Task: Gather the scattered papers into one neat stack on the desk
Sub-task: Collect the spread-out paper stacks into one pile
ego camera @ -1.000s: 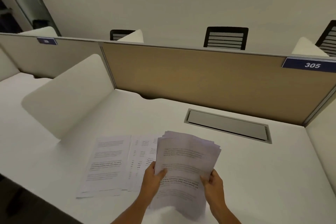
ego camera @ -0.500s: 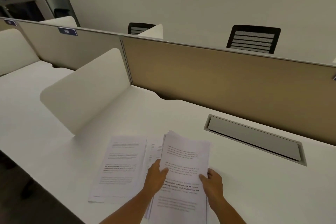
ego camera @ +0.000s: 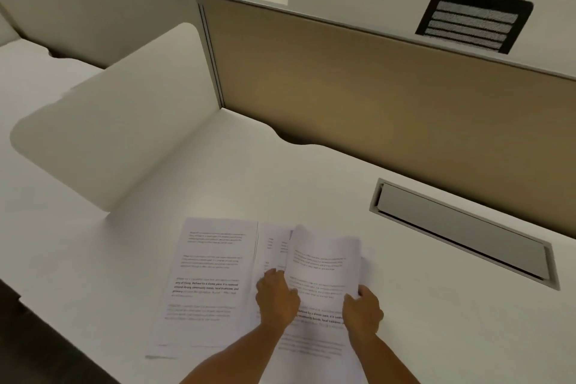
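A bundle of printed papers lies low over the white desk, its near end towards me. My left hand presses on the bundle's left edge. My right hand grips its right edge with the thumb on top. To the left, a separate printed sheet lies flat on the desk. Between that sheet and the bundle, another sheet shows partly, tucked under the bundle.
A white curved side divider stands to the left. A tan back partition runs along the desk's far edge. A grey cable hatch is set into the desk at the right. The desk's front edge drops off at lower left.
The bundle was held up fanned in both hands; now it is lowered onto the desk, squarer, overlapping the middle sheet. The view has shifted left and down.
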`<action>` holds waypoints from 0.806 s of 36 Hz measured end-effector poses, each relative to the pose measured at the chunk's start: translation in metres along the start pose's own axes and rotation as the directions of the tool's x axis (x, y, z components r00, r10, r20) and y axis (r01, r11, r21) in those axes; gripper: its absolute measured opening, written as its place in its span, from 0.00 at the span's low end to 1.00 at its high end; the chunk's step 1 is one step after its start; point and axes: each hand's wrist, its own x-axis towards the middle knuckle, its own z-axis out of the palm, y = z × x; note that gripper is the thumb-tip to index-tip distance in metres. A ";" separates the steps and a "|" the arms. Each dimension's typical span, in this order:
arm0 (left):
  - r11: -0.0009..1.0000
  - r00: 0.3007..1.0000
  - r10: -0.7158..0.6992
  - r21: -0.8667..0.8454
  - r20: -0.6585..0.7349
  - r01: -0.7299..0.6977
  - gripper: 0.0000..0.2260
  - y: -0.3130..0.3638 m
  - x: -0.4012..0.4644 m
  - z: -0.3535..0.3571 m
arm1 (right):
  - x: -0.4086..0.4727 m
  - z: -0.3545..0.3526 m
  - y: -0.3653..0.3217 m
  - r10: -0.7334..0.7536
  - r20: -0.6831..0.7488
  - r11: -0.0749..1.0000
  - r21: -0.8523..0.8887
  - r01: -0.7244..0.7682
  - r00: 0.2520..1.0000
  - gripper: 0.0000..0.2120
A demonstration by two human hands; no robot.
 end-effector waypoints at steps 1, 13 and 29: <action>0.999 1.000 -0.018 0.041 -0.019 0.019 0.23 0.001 0.003 0.001 | 0.003 0.001 -0.001 0.016 -0.034 0.998 -0.060 -0.018 0.999 0.12; 0.987 0.991 -0.128 0.090 -0.047 0.132 0.32 0.001 0.028 0.013 | 0.030 0.001 -0.004 0.086 0.067 0.981 -0.179 -0.072 0.994 0.29; 0.991 0.995 -0.069 0.109 -0.078 0.077 0.33 0.003 0.026 0.010 | 0.038 0.007 -0.008 -0.048 0.162 0.997 -0.057 0.058 0.986 0.27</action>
